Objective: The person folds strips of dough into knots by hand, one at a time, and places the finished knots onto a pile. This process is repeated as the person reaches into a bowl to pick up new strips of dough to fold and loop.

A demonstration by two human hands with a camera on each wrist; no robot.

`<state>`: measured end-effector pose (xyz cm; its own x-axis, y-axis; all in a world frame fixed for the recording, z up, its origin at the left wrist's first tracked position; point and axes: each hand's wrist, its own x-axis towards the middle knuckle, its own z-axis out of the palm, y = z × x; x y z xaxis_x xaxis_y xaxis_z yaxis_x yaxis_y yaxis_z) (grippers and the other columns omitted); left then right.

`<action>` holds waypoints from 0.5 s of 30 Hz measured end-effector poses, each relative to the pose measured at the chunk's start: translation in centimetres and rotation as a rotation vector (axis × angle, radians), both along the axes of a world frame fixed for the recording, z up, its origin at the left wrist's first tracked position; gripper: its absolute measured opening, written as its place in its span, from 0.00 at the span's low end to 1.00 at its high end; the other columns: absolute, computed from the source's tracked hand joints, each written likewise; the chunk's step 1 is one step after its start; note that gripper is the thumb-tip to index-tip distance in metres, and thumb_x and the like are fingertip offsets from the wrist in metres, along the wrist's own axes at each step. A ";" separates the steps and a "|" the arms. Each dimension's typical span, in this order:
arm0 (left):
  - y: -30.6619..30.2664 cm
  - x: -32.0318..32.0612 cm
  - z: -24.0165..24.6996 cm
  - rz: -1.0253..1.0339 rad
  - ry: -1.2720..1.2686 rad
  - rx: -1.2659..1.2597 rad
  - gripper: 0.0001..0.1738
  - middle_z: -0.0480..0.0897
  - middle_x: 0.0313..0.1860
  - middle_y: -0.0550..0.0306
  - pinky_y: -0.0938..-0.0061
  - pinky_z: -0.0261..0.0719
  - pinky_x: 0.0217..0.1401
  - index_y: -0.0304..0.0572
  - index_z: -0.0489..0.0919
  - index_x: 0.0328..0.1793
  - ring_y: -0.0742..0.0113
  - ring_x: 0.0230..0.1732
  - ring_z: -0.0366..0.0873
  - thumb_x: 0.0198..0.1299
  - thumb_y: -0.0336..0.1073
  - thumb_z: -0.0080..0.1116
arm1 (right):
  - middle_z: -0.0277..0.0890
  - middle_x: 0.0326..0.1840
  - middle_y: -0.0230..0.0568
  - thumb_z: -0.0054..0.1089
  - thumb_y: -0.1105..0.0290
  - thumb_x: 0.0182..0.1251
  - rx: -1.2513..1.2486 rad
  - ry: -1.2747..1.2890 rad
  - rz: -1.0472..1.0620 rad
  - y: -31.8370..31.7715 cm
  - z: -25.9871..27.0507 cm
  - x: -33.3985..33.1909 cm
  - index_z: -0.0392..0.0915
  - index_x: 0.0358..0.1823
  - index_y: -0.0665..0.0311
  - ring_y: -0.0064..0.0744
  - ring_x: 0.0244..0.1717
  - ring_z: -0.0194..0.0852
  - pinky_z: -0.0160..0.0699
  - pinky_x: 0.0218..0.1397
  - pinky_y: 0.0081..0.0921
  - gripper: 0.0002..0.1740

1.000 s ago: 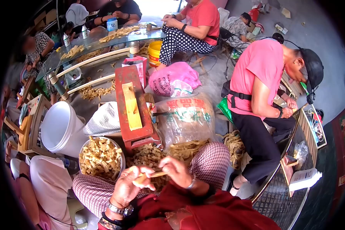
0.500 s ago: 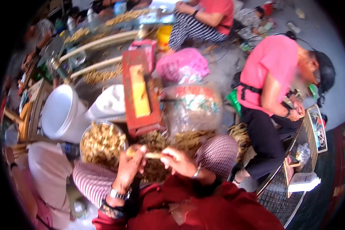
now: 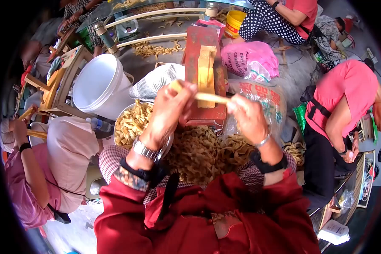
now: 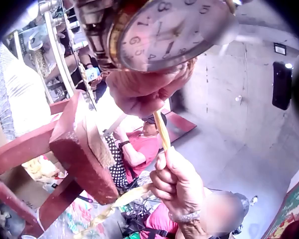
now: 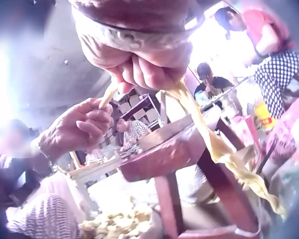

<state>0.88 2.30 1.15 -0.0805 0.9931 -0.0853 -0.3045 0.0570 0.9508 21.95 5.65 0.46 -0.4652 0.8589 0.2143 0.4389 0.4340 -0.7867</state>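
Observation:
Between the two hands a pale yellow, flexible strip is stretched nearly level in front of the red bench. My left hand pinches one end, its fingers bent around it. The other part is gripped in my right hand, whose curled fingers show in the left wrist view. From the right fist a long, crinkled tail of strip hangs down in the right wrist view. On the red wooden bench lies a pale wooden block. Below the hands a heap of tan strips fills the lap.
Left of the heap stands a basin of folded yellow pieces, with a white bucket behind it. A clear plastic bag and a pink bag lie right of the bench. A person in a pink shirt sits at the right.
Both hands have risen from low over the lap to the near end of the bench, still holding the strip between them. The head view has shifted, so the surroundings sit further right.

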 end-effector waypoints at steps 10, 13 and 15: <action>9.3 -1.0 -6.0 0.184 0.777 0.185 0.11 0.78 0.19 0.60 0.74 0.70 0.23 0.35 0.78 0.30 0.78 0.21 0.70 0.61 0.36 0.58 | 0.71 0.21 0.45 0.45 0.60 0.70 0.271 -0.233 -0.072 7.6 -6.0 -1.0 0.73 0.30 0.63 0.41 0.24 0.73 0.69 0.29 0.33 0.16; 5.2 -1.4 -3.2 0.015 0.800 -0.017 0.12 0.80 0.21 0.61 0.81 0.65 0.19 0.36 0.80 0.36 0.82 0.20 0.67 0.64 0.39 0.57 | 0.69 0.21 0.42 0.46 0.55 0.71 0.055 -0.069 -0.067 3.3 -6.2 -0.1 0.72 0.29 0.65 0.37 0.22 0.70 0.66 0.28 0.32 0.20; 1.4 -1.3 -1.5 -0.173 0.555 -0.045 0.15 0.81 0.22 0.62 0.85 0.61 0.16 0.36 0.80 0.41 0.84 0.18 0.66 0.65 0.43 0.56 | 0.71 0.21 0.47 0.51 0.60 0.69 -0.032 0.024 -0.054 -0.5 -5.4 0.0 0.73 0.32 0.63 0.40 0.24 0.76 0.69 0.26 0.33 0.14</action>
